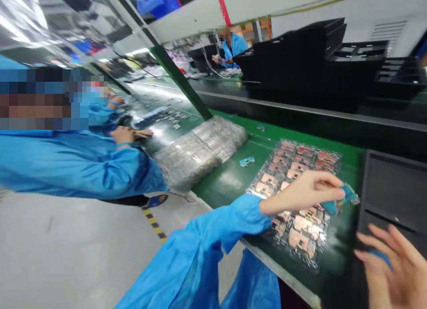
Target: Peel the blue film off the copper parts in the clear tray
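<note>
My left hand (316,191) reaches over a clear plastic tray (315,264) and pinches a small blue circuit board (348,194) between thumb and fingers. Rows of copper-coloured boards (302,242) lie in that clear tray. Over the near part of a black tray (396,175) is my right hand (390,260), its fingers spread apart. A blue strip (382,258) shows at those fingers; whether it is worn or lies behind them I cannot tell. Another small blue board (247,161) rests on the green bench left of the clear tray.
Stacked clear plastic trays (203,149) stand on the green bench (227,180) at left. A green post (182,80) rises behind them. Black bins (300,69) line the back. A co-worker's blue sleeve (100,162) and hand (122,134) are at far left.
</note>
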The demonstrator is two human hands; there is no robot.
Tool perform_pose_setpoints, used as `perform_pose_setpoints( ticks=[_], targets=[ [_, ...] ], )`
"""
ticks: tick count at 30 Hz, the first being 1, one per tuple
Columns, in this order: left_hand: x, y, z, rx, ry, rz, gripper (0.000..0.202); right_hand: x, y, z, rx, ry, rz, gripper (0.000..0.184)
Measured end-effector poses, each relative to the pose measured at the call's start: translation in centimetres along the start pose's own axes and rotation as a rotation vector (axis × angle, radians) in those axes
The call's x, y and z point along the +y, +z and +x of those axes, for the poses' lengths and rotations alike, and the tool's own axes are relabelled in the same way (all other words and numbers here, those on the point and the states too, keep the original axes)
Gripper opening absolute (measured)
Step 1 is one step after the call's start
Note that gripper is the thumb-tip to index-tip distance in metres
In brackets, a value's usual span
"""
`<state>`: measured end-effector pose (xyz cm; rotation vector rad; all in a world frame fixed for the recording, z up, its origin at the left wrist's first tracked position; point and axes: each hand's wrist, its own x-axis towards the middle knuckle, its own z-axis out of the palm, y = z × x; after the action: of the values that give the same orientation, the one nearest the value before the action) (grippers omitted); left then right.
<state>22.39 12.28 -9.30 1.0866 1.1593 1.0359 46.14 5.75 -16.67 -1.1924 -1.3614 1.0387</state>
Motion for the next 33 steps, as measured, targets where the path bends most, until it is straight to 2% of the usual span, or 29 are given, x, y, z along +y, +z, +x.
perform_pose_setpoints(
  ticks=[1, 3, 5, 7, 10, 14, 18, 21, 25, 27, 31, 33],
  targets=[
    [-0.5, 1.4, -2.2, 0.004, -0.003, -0.035, 0.035, -1.4, 1.1, 0.3, 0.001, -0.001, 0.008, 0.065],
    [-1.5, 3.3, -5.7, 0.072, -0.023, -0.024, 0.030, -3.4, 3.1, 0.6, -0.037, -0.029, -0.005, 0.041],
    [-2.4, 4.2, -7.7, 0.184, -0.008, -0.028, 0.025, -4.2, 4.4, 0.7, -0.072, -0.050, 0.049, 0.020],
    [-3.1, 4.7, -8.6, 0.289, 0.042, -0.055, 0.018, -4.2, 5.0, 0.3, -0.084, -0.065, 0.100, 0.013],
    [-3.9, 5.6, -9.4, 0.356, 0.112, -0.069, 0.011, -4.0, 5.0, -0.7, -0.055, -0.074, 0.122, 0.010],
    [-4.5, 6.8, -10.2, 0.382, 0.147, -0.010, 0.008, -4.0, 4.7, -1.4, -0.002, -0.089, 0.117, 0.028],
    [-5.0, 6.9, -10.4, 0.456, 0.170, 0.004, 0.008, -4.2, 4.0, -1.4, -0.102, -0.123, 0.104, 0.018],
    [-5.5, 6.8, -10.5, 0.424, 0.171, -0.049, 0.008, -4.3, 3.7, -1.6, -0.101, -0.131, 0.077, 0.014],
    [-6.0, 7.2, -11.3, 0.320, 0.191, -0.064, 0.015, -3.9, 4.1, -1.9, 0.046, -0.159, 0.062, 0.021],
    [-6.3, 7.4, -11.7, 0.306, 0.190, -0.056, 0.018, -3.6, 4.2, -2.0, 0.077, -0.183, 0.053, 0.025],
    [-6.8, 7.4, -11.8, 0.417, 0.211, -0.043, 0.016, -3.5, 3.7, -1.7, -0.014, -0.340, -0.099, 0.014],
    [-6.9, 7.3, -11.8, 0.461, 0.247, -0.014, 0.016, -3.7, 3.3, -1.5, -0.029, -0.492, -0.237, 0.021]
  ],
)
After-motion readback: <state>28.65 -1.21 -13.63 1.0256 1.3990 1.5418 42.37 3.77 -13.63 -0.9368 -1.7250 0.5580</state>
